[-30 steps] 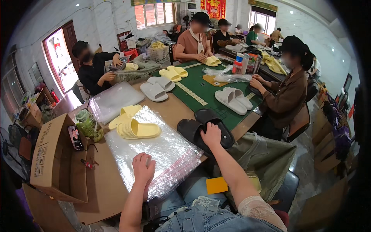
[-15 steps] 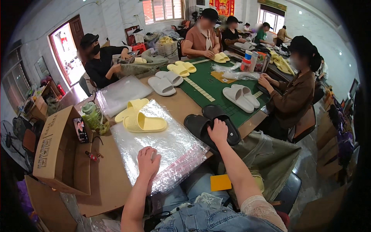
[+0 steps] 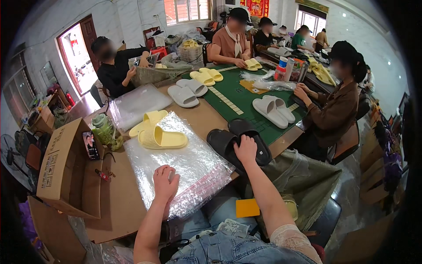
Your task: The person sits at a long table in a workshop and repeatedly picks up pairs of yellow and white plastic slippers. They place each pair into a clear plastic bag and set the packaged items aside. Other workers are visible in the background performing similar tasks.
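My left hand (image 3: 166,182) lies on a stack of clear plastic bags (image 3: 198,169), fingers loosely bent and apart, holding nothing visible. To its right, my right hand (image 3: 246,150) is closed on a pair of black slippers (image 3: 220,141) at the table's near edge; part of the slippers is hidden beneath it. Two yellow slippers (image 3: 163,138) rest on the far part of the bag stack, one overlapping the other.
An open cardboard box (image 3: 66,169) with a propped phone (image 3: 91,145) stands left, beside a green bottle (image 3: 103,125). Grey slippers (image 3: 183,96) and white slippers (image 3: 269,112) lie beyond. Co-workers sit around the table. A green sack (image 3: 307,180) is at right.
The whole view has shifted slightly. My hands keep nearly the same places on the bags and black slippers. The person at far left has lowered their head and moved their arms.
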